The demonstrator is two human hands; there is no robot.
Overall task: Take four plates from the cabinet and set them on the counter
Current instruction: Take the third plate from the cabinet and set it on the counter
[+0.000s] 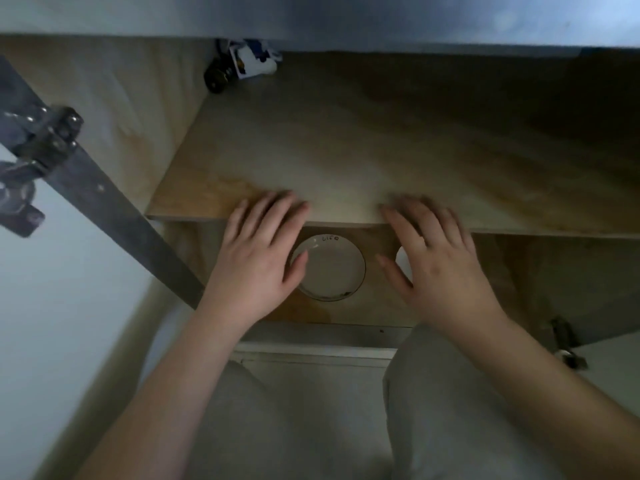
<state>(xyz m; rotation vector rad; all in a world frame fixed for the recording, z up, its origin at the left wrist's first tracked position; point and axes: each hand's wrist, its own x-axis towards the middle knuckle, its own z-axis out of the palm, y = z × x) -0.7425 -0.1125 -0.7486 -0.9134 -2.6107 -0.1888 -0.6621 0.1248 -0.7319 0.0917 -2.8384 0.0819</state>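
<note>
**Open lower cabinet: both hands spread above the plates, nothing held**

A light plywood shelf point(346, 150) is seen spanning the upper level of the cabinet, its near edge running across the middle of the view. It overhangs the cabinet floor point(374, 306), so the far part of the lower compartment is hidden. At the far left corner of the shelf a dark round-capped container with a white and blue label point(239, 65) is lying; what it is cannot be told. A grey metal door hinge point(41, 140) is fixed at the left, and a second hinge point(564, 341) is seen at the near right.

One round white plate with a thin dark rim point(332, 271) is lying flat on the cabinet floor, just below the shelf edge. A second white rounded object point(403, 261) is partly seen to its right, mostly covered by the right hand; its kind cannot be told. Two items are therefore counted below.

The left hand point(259, 258) is held with fingers straight and spread, its thumb overlapping the plate's left rim in the view; nothing is grasped. The right hand point(440, 268) is likewise spread flat and holds nothing. The fingertips of both overlap the shelf edge. Open room is seen between the hands, directly over the plate.
</note>
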